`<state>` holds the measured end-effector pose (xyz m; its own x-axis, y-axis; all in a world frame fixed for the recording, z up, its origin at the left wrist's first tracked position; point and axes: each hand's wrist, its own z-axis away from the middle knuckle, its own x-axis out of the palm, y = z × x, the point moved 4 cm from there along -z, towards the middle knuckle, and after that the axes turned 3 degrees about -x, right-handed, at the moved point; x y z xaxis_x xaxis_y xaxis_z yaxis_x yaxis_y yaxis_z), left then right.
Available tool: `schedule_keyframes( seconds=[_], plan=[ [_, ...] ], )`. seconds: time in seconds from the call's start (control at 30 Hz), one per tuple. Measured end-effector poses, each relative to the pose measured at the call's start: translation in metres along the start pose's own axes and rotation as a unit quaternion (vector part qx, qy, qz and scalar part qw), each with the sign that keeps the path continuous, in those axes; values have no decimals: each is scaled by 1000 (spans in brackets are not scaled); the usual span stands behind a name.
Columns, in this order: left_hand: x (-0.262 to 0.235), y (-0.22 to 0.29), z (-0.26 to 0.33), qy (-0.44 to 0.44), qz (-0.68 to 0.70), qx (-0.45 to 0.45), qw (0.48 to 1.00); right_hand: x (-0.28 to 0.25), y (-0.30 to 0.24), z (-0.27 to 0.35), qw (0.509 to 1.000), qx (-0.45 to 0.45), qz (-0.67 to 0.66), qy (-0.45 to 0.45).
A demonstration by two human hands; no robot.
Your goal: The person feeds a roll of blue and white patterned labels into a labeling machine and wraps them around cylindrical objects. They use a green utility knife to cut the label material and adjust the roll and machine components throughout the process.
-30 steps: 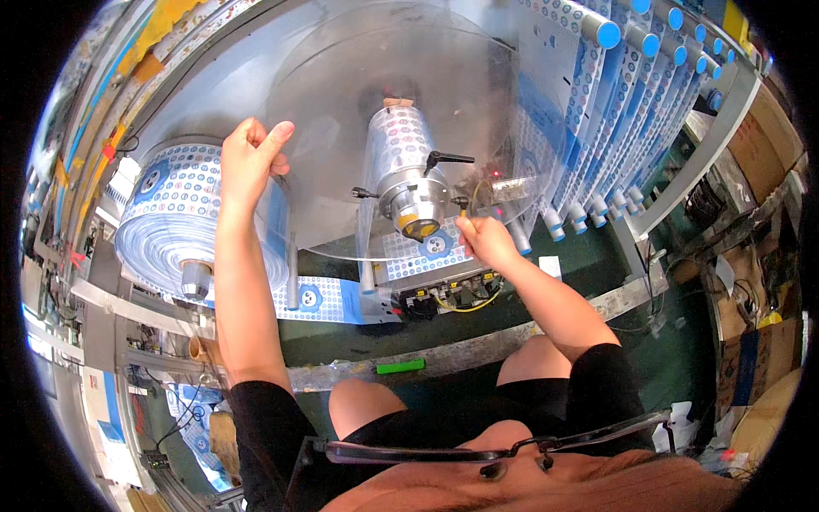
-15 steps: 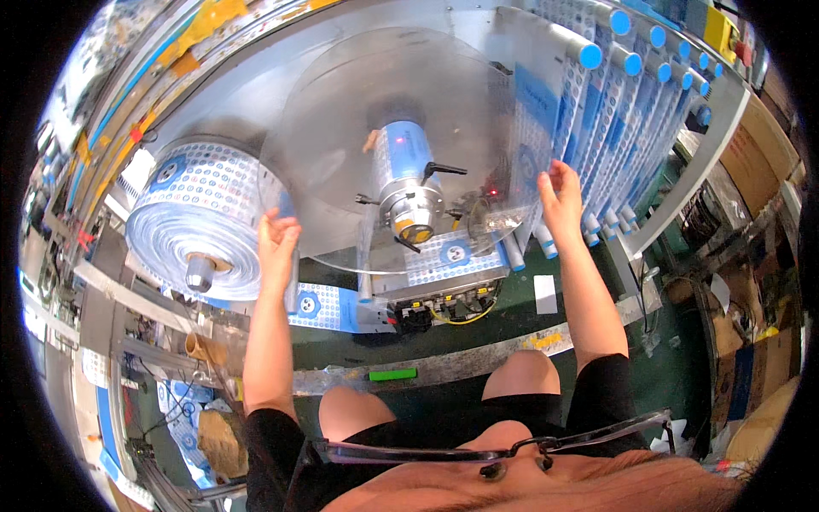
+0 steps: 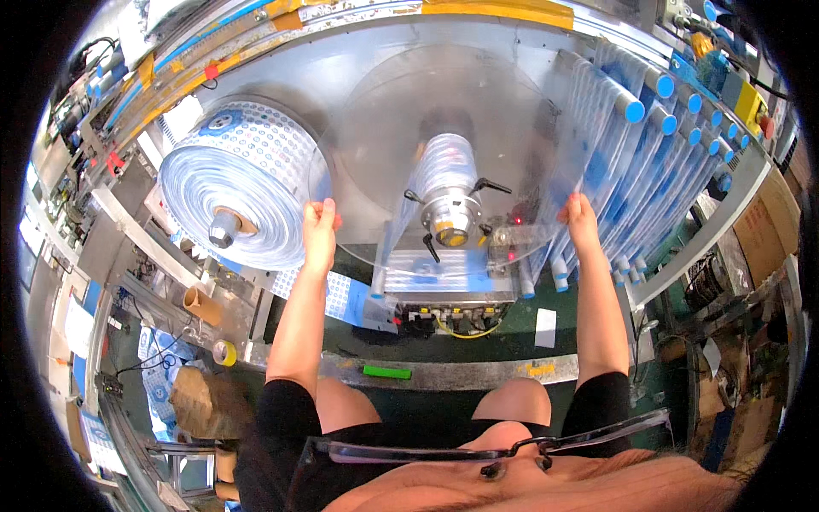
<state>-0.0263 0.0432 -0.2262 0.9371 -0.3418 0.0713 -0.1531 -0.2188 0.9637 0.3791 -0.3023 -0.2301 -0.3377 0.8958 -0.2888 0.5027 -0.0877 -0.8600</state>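
Observation:
Both my hands are at opposite edges of a large clear round disc [image 3: 371, 175] in front of the machine. My left hand [image 3: 321, 230] is closed on its left rim, beside the big roll of printed film [image 3: 230, 183]. With fingers pinched together, my right hand [image 3: 582, 224] is at the right rim, close to hanging film. Behind the disc, a narrower film roll [image 3: 448, 160] sits on a spindle with a metal chuck [image 3: 450, 212] and black lever handles. The disc's see-through rim is hard to trace in places.
Film runs over several blue-ended rollers [image 3: 630, 112] at the right. Below the spindle is a row of machine parts with a yellow cable [image 3: 461, 328]. A low metal beam [image 3: 461, 375] with a green strip [image 3: 387, 372] crosses before my knees. Cardboard [image 3: 209, 405] lies at lower left.
The view has shifted, so the machine appears further right. My left fingers have closed at the disc's rim, and my right fingers have come together. The spindle film's print now looks streaked.

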Motion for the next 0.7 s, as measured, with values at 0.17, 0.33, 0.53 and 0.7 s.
schedule_keyframes(
  seconds=[0.17, 0.33, 0.53, 0.7],
  plan=[
    [-7, -3, -22, -48, 20, 2, 999, 0, -1, 42, 995, -48, 74, 36],
    [-3, 7, -8, -39, 40, -79, 995, 4, 21, 34, 997, 28, -78, -11],
    [-20, 3, -24, -40, 20, -63, 997, 17, 12, 42, 994, 29, -101, 29],
    [-16, 2, -7, -10, 2, -45, 999, 15, 21, 28, 993, 15, -118, -20]
  ],
)
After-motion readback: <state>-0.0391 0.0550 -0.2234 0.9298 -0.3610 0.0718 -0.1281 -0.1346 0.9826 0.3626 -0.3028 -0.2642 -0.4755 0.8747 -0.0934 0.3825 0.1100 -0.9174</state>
